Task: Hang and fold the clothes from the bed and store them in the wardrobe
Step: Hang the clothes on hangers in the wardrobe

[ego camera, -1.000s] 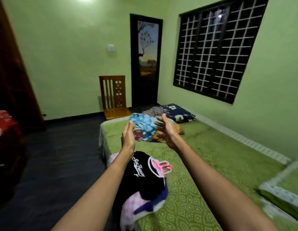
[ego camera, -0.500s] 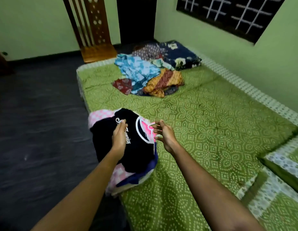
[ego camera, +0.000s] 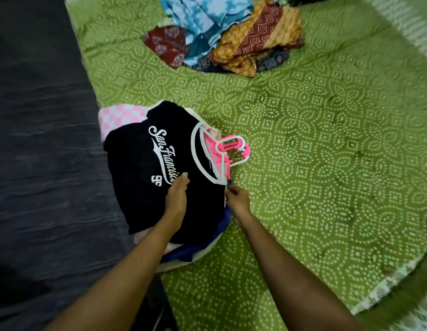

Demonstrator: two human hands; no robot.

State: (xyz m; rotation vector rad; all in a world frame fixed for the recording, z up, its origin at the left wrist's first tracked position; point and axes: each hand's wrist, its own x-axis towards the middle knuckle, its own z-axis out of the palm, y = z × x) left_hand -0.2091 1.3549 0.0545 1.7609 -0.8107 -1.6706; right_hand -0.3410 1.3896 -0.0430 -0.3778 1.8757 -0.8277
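Observation:
A black T-shirt (ego camera: 145,163) with white "San Francisco" lettering lies on top of a small stack of hung clothes at the bed's left edge. Pink and white hangers (ego camera: 229,149) stick out of its neck. My left hand (ego camera: 176,199) rests flat on the shirt just below the lettering, fingers straight. My right hand (ego camera: 237,199) pinches the edge of the stack at the shirt's right shoulder, where a blue garment (ego camera: 222,225) shows underneath. A pink checked cloth (ego camera: 117,118) peeks out at the stack's far left.
A heap of loose clothes (ego camera: 222,34), light blue, dark red and yellow-brown, lies farther up the green patterned bedspread (ego camera: 327,163). Dark floor (ego camera: 40,139) runs along the bed's left side. A white-trimmed pillow edge (ego camera: 411,295) shows at the lower right.
The view has tilted down and closer to the bed. Both hands have dropped from in front of the far heap onto the black T-shirt stack; the right one now pinches its edge.

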